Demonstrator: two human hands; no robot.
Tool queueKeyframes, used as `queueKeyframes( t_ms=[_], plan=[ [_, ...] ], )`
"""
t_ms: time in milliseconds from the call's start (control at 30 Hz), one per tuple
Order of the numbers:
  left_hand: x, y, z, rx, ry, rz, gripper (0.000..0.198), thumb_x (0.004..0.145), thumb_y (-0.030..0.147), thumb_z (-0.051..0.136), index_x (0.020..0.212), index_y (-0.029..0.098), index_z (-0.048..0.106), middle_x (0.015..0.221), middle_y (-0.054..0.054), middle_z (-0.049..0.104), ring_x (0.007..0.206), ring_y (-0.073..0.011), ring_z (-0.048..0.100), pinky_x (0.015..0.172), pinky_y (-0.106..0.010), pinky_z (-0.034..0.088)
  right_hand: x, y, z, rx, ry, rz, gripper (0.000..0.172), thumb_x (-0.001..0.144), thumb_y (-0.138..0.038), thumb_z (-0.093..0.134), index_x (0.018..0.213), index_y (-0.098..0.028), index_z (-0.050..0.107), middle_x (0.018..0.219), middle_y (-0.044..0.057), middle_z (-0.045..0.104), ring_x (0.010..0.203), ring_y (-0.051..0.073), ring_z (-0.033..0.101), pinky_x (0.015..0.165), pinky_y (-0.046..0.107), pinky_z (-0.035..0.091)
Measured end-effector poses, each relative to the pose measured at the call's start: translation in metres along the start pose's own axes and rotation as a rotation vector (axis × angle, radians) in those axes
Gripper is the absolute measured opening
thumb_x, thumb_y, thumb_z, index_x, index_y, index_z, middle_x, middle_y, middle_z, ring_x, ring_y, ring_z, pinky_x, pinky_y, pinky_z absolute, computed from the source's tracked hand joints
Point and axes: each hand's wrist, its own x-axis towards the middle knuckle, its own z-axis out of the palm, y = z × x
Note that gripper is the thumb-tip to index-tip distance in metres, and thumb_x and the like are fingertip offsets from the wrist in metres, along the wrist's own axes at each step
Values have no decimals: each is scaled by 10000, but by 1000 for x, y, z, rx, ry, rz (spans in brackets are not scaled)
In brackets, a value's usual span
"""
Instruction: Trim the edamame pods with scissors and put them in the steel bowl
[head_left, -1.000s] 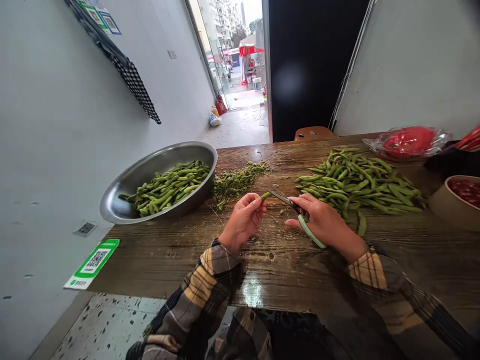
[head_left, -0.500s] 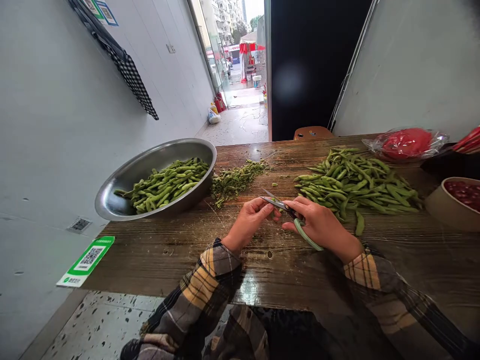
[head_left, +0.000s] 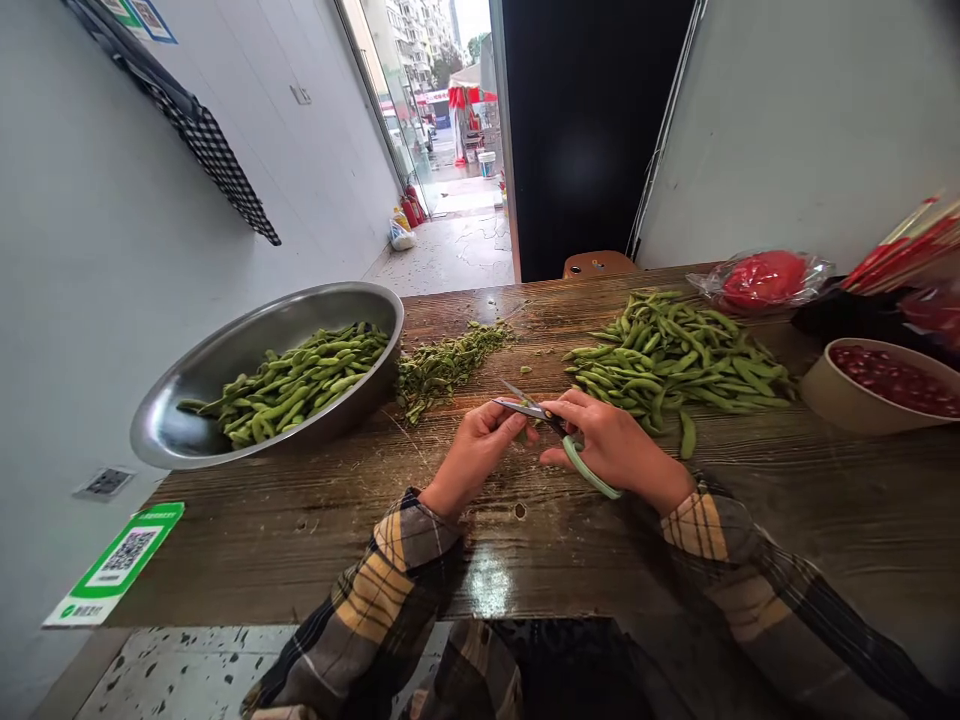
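My right hand [head_left: 604, 438] is closed around a pair of scissors [head_left: 591, 470] with pale green handles, its blades parted and pointing left. Close by, my left hand [head_left: 480, 448] pinches a green edamame pod, mostly hidden by the fingers, at the blades. Untidy edamame pods [head_left: 675, 365] lie heaped on the table beyond my right hand. Ahead of my left hand is a strip of green trimmings [head_left: 450, 365]. More pods [head_left: 300, 385] fill part of a tilted steel basin [head_left: 161, 425] on the left.
The dark wooden table [head_left: 315, 545] carries a paper bowl of dark red pieces [head_left: 840, 400] at right, behind it a red bundle in clear plastic [head_left: 765, 280]. A green QR card [head_left: 120, 560] lies at the left edge. Beyond stands an orange-brown stool [head_left: 600, 264] near a glass doorway.
The view has turned slightly right, so everything sits further left in the picture. Both hands keep nearly the same pose, with the scissors' blades still parted at the left fingers.
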Motion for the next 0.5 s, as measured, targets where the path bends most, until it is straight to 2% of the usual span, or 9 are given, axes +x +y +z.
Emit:
queueKeyframes(
  t_ms=[167,367,500],
  plan=[
    [0,1,0,-28,-46,-22,229,853,358,597,842,139,662,713,-34,643,693,-144,568,725,-267,449,0,-3,-1,-44,-26,3,374,823,-425,663,1116,-199,610,960,55,623,785,185,604,693,297,466],
    [0,3,1,-40,-87,-66,204,843,340,609,848,142,656,661,-20,635,653,-142,559,710,-263,442,0,4,-4,-155,-65,-17,432,824,-434,659,1183,-203,595,991,70,647,820,200,631,697,296,448],
    [1,3,0,21,-124,-73,198,854,323,589,795,139,632,649,-20,634,651,-140,557,710,-260,433,-1,4,-6,-177,-99,-21,408,829,-399,662,1182,-198,615,1010,83,667,858,213,644,711,295,449]
  ],
)
